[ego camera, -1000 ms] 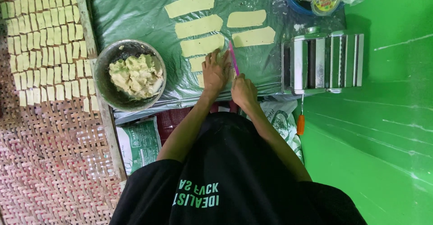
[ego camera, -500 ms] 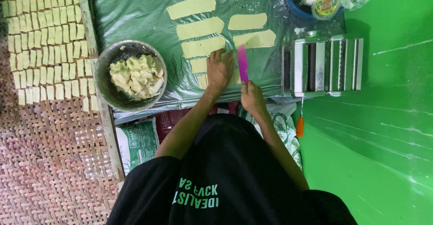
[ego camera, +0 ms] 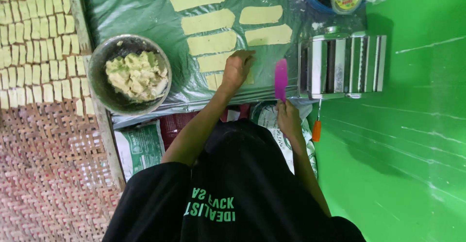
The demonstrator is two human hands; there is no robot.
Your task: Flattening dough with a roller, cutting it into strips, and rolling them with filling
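Left hand (ego camera: 237, 69) presses flat, fingers spread, on a dough strip (ego camera: 213, 63) – right hand (ego camera: 287, 117) grips pink knife (ego camera: 280, 79). Tray (ego camera: 29, 150) holds many cut pieces (ego camera: 36, 43); five strips (ego camera: 211, 43) uncut.

- Dough strip (ego camera: 213, 63) partly hidden under left hand (ego camera: 236, 70).
- Blue tub (ego camera: 318, 2) cut off by top edge.
- Cut squares (ego camera: 34, 38) run off left edge.

Single head camera, steeply downward, close above the green-covered table (ego camera: 145, 9).
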